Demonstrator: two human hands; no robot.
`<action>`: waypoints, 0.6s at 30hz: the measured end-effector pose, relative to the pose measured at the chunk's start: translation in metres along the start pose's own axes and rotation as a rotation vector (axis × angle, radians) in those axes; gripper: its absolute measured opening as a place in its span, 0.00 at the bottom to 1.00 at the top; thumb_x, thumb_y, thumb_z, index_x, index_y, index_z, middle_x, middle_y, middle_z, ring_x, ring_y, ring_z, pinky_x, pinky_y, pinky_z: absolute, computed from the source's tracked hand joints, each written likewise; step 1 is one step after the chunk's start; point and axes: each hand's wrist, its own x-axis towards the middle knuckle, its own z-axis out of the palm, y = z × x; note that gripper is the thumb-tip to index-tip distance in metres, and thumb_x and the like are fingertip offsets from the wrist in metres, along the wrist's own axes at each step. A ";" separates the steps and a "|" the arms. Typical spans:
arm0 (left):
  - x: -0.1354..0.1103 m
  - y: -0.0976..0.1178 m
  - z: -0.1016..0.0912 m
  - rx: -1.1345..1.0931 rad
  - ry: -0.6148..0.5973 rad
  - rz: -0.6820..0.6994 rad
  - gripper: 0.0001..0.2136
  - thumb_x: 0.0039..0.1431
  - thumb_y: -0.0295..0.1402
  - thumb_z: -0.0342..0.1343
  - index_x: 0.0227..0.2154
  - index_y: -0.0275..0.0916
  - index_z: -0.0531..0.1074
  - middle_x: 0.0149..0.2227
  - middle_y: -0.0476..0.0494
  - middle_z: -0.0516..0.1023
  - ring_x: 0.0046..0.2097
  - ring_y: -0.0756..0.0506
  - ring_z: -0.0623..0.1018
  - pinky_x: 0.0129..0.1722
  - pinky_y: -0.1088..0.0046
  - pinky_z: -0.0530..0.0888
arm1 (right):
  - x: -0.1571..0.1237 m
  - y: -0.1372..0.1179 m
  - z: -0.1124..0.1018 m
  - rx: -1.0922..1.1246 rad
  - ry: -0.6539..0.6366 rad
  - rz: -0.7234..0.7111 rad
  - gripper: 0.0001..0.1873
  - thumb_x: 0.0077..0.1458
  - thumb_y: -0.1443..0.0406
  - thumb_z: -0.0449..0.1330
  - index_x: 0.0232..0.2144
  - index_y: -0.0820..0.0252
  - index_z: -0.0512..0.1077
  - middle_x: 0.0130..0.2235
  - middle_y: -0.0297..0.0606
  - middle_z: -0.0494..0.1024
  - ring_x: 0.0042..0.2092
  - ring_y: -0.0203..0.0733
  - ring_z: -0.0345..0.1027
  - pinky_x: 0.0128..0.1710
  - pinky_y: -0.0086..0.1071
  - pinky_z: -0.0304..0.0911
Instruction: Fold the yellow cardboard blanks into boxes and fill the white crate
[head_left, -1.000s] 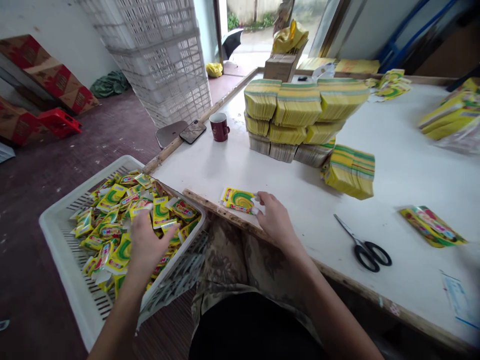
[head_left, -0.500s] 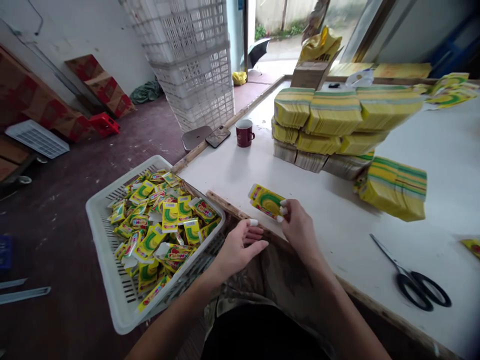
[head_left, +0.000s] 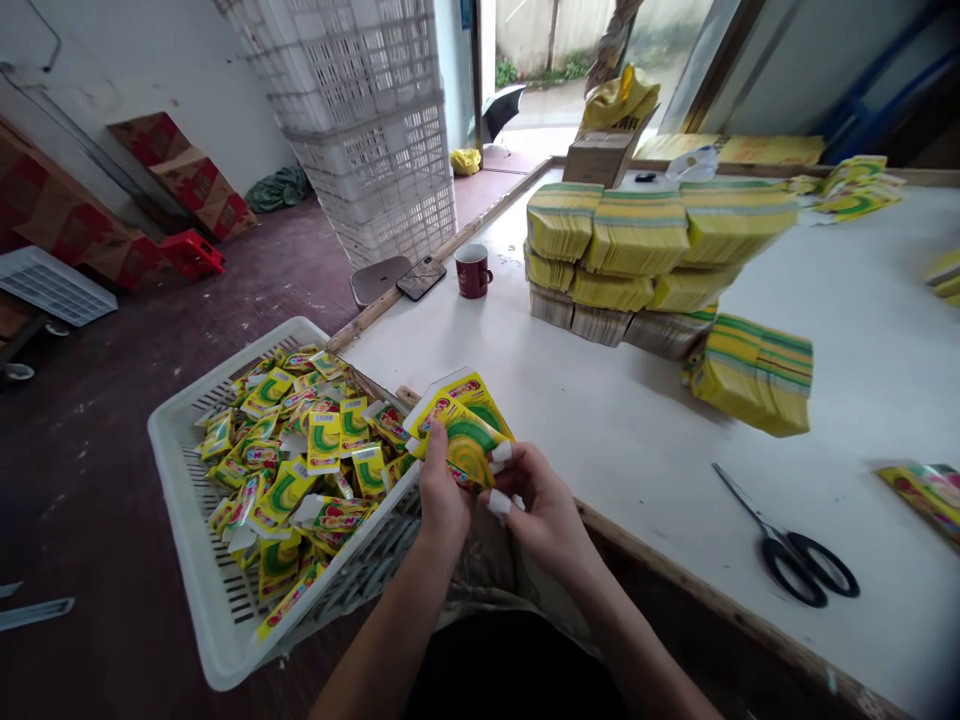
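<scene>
A yellow and green printed packet carton (head_left: 469,440) is held up just over the table's front edge, a second printed panel showing behind its front one; I cannot tell whether that is the same piece. My left hand (head_left: 445,505) grips its lower left part, the thumb lying across the front. With white-covered fingertips, my right hand (head_left: 546,512) pinches the lower right edge. Close on the left, a white plastic basket (head_left: 184,500) is heaped with small yellow packets (head_left: 289,490).
Black-handled scissors (head_left: 787,550) lie on the white table (head_left: 637,460) at right. Bundled yellow cartons (head_left: 637,235) are stacked behind, with another bundle (head_left: 757,365) beside them. A maroon mug (head_left: 472,272) and a phone (head_left: 421,278) stand near the left edge. White crates (head_left: 375,130) rise beyond.
The carton, which lay on the table under my right hand, is now lifted and brought left. My left hand, previously empty with fingers apart, has closed on it.
</scene>
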 end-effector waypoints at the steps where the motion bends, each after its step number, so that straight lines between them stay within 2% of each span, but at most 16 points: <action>1: 0.001 -0.001 0.000 0.012 -0.033 -0.019 0.23 0.53 0.53 0.55 0.39 0.37 0.74 0.36 0.43 0.81 0.42 0.41 0.81 0.40 0.68 0.77 | 0.004 0.002 -0.003 0.012 0.016 0.014 0.16 0.48 0.66 0.65 0.39 0.55 0.65 0.35 0.32 0.70 0.32 0.35 0.68 0.31 0.30 0.68; 5: 0.005 -0.017 0.011 0.040 -0.136 0.013 0.31 0.51 0.61 0.51 0.43 0.36 0.73 0.42 0.38 0.80 0.47 0.39 0.79 0.41 0.67 0.76 | 0.016 0.005 -0.024 0.091 0.071 0.083 0.18 0.48 0.62 0.65 0.40 0.54 0.64 0.34 0.31 0.70 0.30 0.35 0.67 0.27 0.29 0.67; 10: 0.013 -0.038 0.023 0.051 -0.134 0.080 0.39 0.46 0.70 0.41 0.41 0.39 0.73 0.42 0.39 0.80 0.47 0.40 0.79 0.40 0.67 0.76 | 0.021 0.000 -0.045 0.327 0.084 0.246 0.24 0.42 0.60 0.70 0.40 0.53 0.64 0.34 0.32 0.74 0.32 0.38 0.71 0.29 0.31 0.67; 12: 0.016 -0.043 0.023 0.072 -0.121 0.066 0.33 0.47 0.66 0.48 0.39 0.39 0.72 0.38 0.42 0.80 0.41 0.42 0.80 0.37 0.68 0.76 | 0.021 0.000 -0.049 0.387 0.103 0.306 0.25 0.39 0.60 0.71 0.39 0.53 0.65 0.33 0.33 0.76 0.31 0.39 0.71 0.28 0.31 0.67; 15: 0.028 -0.050 0.021 0.129 -0.101 0.046 0.22 0.43 0.50 0.65 0.36 0.38 0.71 0.32 0.48 0.79 0.33 0.47 0.79 0.33 0.73 0.74 | 0.022 -0.002 -0.059 0.464 0.122 0.331 0.28 0.35 0.59 0.72 0.39 0.53 0.67 0.32 0.33 0.77 0.28 0.39 0.70 0.27 0.31 0.67; 16: 0.034 -0.053 0.021 0.140 -0.094 0.044 0.21 0.42 0.46 0.67 0.36 0.38 0.70 0.32 0.49 0.78 0.32 0.48 0.79 0.32 0.74 0.73 | 0.023 -0.003 -0.065 0.491 0.144 0.312 0.28 0.33 0.59 0.72 0.39 0.53 0.68 0.32 0.33 0.77 0.28 0.39 0.70 0.27 0.32 0.67; 18: 0.046 -0.057 0.024 0.154 -0.081 0.041 0.22 0.44 0.46 0.66 0.37 0.38 0.69 0.34 0.48 0.78 0.33 0.48 0.79 0.32 0.74 0.73 | 0.023 -0.005 -0.079 0.524 0.218 0.238 0.28 0.33 0.58 0.72 0.39 0.51 0.69 0.31 0.32 0.76 0.27 0.38 0.69 0.26 0.32 0.67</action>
